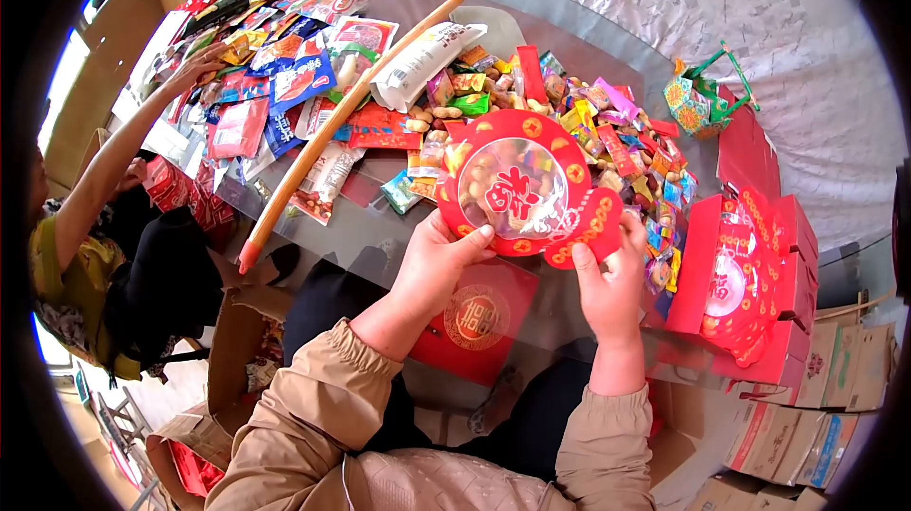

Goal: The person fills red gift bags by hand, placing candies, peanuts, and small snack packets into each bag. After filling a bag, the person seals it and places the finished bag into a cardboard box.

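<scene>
Hands hold the piece between them above the near edge of the round glass table [588, 27]: the left hand [438, 264] is clamped on the lower left rim of a round red gift box with a clear window and gold medallions [517, 184], thumb on the front face, while the right hand [612, 283] pinches the box's red flap with gold coin print [590, 226] at the lower right. The two hands are apart, each gripping its own side. Through the window show mixed sweets and a red paper character. The box is tilted up towards the person, just in front of a heap of wrapped candies and peanuts [622, 136] on the glass.

Below the box, a flat red square packet with a gold round emblem [479, 316] lies under the tabletop level near the person's lap. To the right stands a stack of red window boxes [745, 293], already filled as far as I can see. A small green and orange paper basket [697, 98] sits near the far right of the table. A long orange stick [332, 127] lies slantwise across the glass, beside a white snack bag [418, 60] and many red and blue snack packets [285, 74]. At the left another person's hand [195, 65] reaches onto those packets
</scene>
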`<action>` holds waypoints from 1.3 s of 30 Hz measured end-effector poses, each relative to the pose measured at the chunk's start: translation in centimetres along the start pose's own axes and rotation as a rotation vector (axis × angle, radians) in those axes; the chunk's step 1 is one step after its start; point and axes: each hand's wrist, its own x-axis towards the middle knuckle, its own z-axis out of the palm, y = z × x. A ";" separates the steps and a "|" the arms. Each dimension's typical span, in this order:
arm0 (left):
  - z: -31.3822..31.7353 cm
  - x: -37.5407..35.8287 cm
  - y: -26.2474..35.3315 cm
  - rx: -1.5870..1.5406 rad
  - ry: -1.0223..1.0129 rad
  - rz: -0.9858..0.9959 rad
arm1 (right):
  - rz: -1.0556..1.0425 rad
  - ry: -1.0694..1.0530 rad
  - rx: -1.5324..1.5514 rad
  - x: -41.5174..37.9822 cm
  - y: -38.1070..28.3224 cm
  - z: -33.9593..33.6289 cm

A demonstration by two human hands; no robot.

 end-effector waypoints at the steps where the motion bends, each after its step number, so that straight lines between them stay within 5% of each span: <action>1: -0.2 0.1 -0.1 0.003 0.006 0.003 | 0.026 0.009 -0.073 0.0 -0.6 0.0; 26: 0.0 -0.2 1.4 -0.335 -0.057 0.045 | -0.172 -0.073 0.009 -1.4 -3.4 3.0; 39: -0.1 -0.4 1.3 -0.408 -0.033 0.001 | -0.209 -0.282 0.057 -1.2 -2.6 2.4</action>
